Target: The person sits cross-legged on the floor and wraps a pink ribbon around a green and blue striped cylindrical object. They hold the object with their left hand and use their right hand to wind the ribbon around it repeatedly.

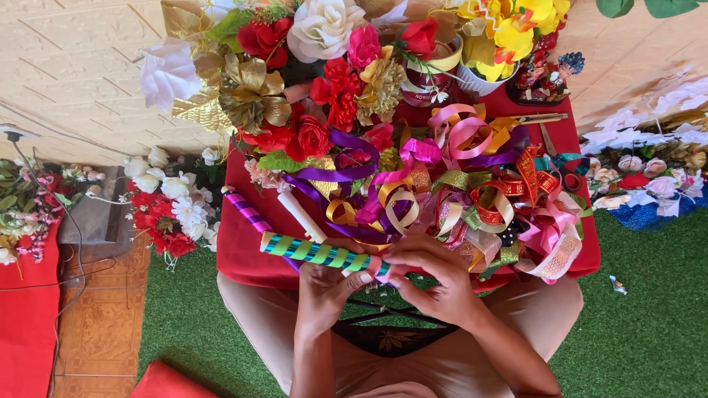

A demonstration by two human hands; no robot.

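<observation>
- Head view looks down on a small table under a red cloth (243,254), crowded with craft stuff, with the person's knees below it.
- Left hand (324,284) is closed around a stick wrapped in green and blue spiral ribbon with gold edging (313,252), gripping it near its right end, thumb on top.
- Right hand (431,276) meets the left at that same end, fingers curled and pinching the stick's tip, where a bit of pink ribbon shows between the fingertips.
- That green and blue stick lies almost level over the table's front edge, its free end pointing left.
- Just behind it lie a purple-and-pink striped stick (247,210) and a plain white stick (301,215), both slanted.
- A tangled heap of loose curled ribbons in pink, purple, gold, red and green (457,188) fills the table's middle and right.
- Artificial flowers in red, white, gold and yellow (324,66) stand at the back.
- Green artificial turf (649,309) covers the floor to the right.
</observation>
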